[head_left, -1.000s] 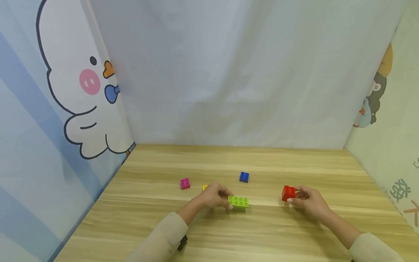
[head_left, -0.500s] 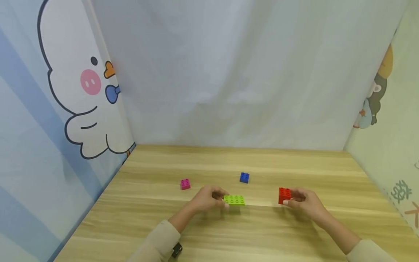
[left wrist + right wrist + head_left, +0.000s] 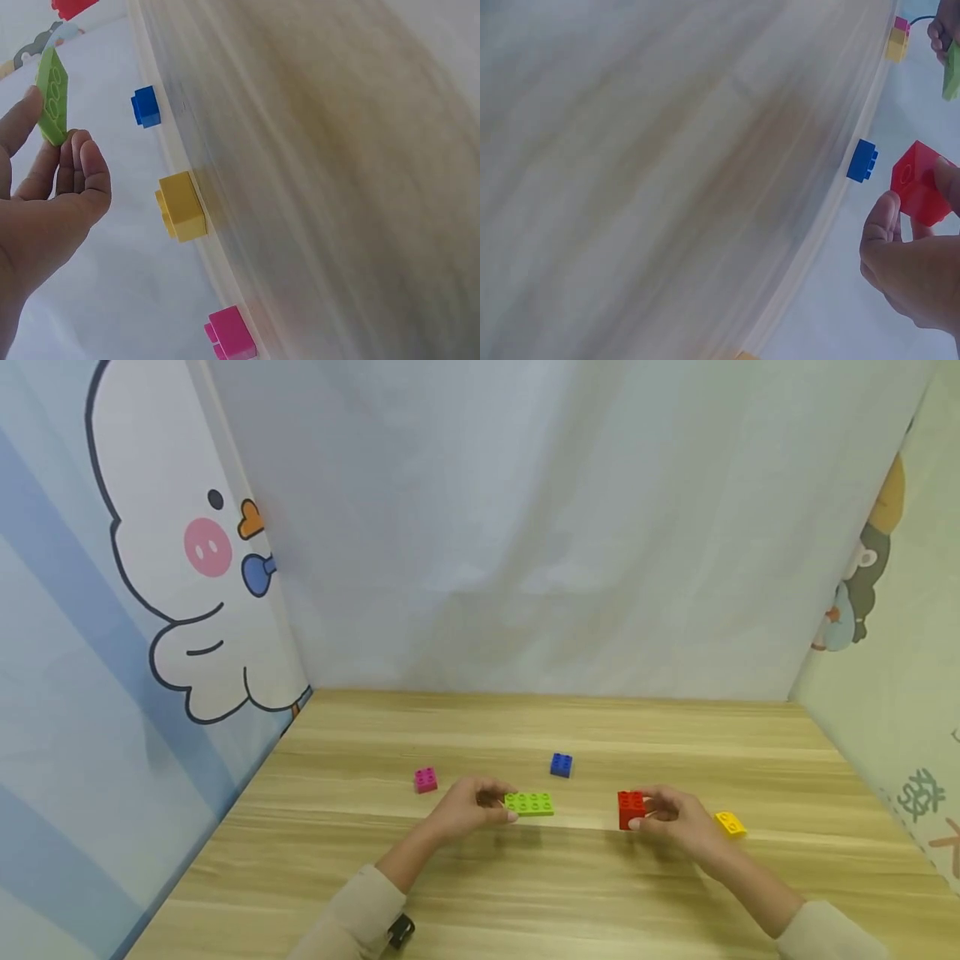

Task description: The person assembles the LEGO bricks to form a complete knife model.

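Between thumb and fingers my left hand pinches a flat lime-green toy building brick by its left end, studs facing up. My right hand grips a taller red building brick from its right side. Both bricks are raised above the table, with a gap between them. In the left wrist view the green brick is tilted by the camera angle, thumb on one face. The right wrist view shows the red brick between thumb and fingers.
On the wooden table lie a pink brick, a blue brick and a yellow brick beside the right wrist. Another yellow brick shows in the left wrist view, hidden in the head view. A white curtain hangs behind.
Both hands have shifted left with their bricks, the left one also slightly away from the person. The left hand now covers one yellow brick; another has come into view behind the right hand.
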Demonstrator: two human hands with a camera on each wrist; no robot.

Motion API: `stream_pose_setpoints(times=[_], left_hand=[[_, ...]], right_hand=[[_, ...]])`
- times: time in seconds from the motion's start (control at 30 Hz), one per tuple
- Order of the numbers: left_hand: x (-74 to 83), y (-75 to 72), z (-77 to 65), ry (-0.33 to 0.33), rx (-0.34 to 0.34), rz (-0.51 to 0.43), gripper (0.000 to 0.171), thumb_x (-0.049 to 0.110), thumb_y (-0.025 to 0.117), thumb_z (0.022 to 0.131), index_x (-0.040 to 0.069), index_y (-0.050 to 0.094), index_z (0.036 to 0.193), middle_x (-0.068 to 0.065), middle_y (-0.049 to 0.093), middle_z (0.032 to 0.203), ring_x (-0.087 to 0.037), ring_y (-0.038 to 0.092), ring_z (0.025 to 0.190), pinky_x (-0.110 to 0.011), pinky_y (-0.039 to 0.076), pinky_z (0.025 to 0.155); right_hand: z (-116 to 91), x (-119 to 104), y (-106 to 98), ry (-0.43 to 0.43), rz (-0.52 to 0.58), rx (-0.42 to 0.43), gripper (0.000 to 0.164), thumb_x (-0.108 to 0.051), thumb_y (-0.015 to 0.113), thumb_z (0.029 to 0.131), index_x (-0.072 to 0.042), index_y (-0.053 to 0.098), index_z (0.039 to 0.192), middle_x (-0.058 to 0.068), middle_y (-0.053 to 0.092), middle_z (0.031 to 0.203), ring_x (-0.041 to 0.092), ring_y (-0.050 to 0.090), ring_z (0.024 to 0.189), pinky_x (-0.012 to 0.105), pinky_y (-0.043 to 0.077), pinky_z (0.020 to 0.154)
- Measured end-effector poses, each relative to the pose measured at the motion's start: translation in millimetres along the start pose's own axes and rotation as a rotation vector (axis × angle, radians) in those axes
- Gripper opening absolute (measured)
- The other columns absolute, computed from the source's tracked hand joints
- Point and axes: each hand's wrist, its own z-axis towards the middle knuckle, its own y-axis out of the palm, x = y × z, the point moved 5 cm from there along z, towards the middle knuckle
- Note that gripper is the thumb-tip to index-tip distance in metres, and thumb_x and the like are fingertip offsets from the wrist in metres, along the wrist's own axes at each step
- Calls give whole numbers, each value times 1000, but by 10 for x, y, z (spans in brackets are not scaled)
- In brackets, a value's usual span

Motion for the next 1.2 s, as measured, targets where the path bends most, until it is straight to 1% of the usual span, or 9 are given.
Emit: stream_pose_setpoints(times=[0.1,0.2,0.37,0.43,0.63,0.7,0.93,1.13,1.2], left_hand=[[11,4,-9,11,8,-14,34,10,74,79,-1,64,110,-2,62,88,-20,56,80,-28,49,70],[46,10,-18,31,14,-24,34,8,73,79,-2,64,110,-3,62,88,-18,56,79,-26,49,69],[277,-2,-103,53,9,-69,32,0,70,80,-9,62,109,-13,62,89,-21,55,77,-24,48,66],[317,-5,-119,49,10,-80,31,-1,69,81,-11,61,109,-16,61,90,-23,55,78,-24,48,66],[116,25,-39,47,40,-64,32,5,69,83,-6,62,112,-9,61,94,-18,55,80,-24,48,67],[80,35,-15,46,42,-65,33,6,69,83,-5,61,114,-8,62,95,-17,56,80,-23,48,67],[57,82,31,43,48,-76,33,2,67,84,-9,60,114,-16,63,97,-23,56,81,-25,48,66],[109,143,30,50,46,-32,33,9,69,84,-2,62,115,-7,63,98,-16,56,82,-25,48,72],[118,161,38,57,43,-23,33,12,69,84,0,62,115,-5,63,98,-16,56,83,-26,49,74]], right_hand=[[30,9,58,-4,6,-10,55,-15,74,80,3,51,126,19,59,110,28,57,94,33,48,79],[43,-12,127,-14,20,-29,52,-13,74,79,5,52,123,17,60,107,27,58,92,33,48,79],[45,-76,223,-15,28,-53,48,-9,74,78,8,53,118,16,61,105,27,59,91,34,47,79],[50,-82,255,-8,35,-60,47,-7,73,78,9,53,118,16,61,105,27,59,91,35,47,80],[70,-75,346,-1,57,-103,45,-3,72,78,11,52,116,16,61,106,27,58,91,33,47,80],[78,-80,373,-5,54,-118,46,-4,72,77,11,53,116,15,62,105,26,58,90,33,47,78],[139,-69,469,-7,49,-150,46,-7,75,76,10,54,114,12,63,101,24,59,87,32,48,76],[161,-110,551,-26,20,-159,44,-6,76,75,10,56,111,10,63,97,22,59,83,31,48,72],[172,-133,573,-33,10,-160,44,-7,76,75,10,57,111,9,63,96,21,58,82,31,48,72]])
